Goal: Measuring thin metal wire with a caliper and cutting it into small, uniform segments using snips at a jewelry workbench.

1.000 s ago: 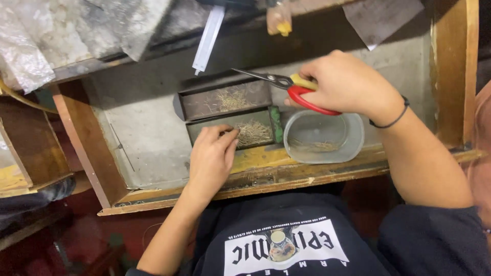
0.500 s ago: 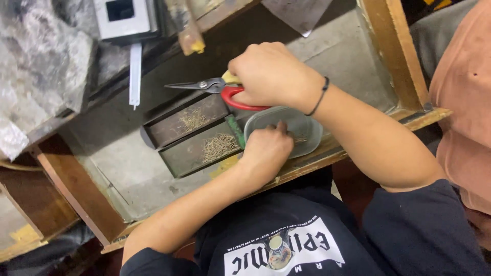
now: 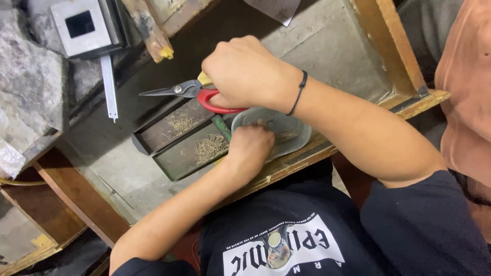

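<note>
1. Snips (image 3: 176,90), upper centre of frame: rigid metal blades, red and yellow handles, judged heavy, best gripped at the handles.
2. Right hand (image 3: 243,71) is clenched around those handles.
3. Left hand (image 3: 250,145), fingers curled, is dipped into the clear plastic tub (image 3: 296,134), light and flexible.
4. Two dark metal trays (image 3: 174,153) are seen centre-left, holding fine wire bits.

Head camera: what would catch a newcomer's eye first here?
First, the red-handled snips gripped in the right hand at the middle of the view, blades pointing left over the grey bench. Just below, the left hand dips its fingers into a clear plastic tub at the bench's front edge. To the tub's left lie two dark metal trays, each holding a small heap of thin wire bits.
</note>
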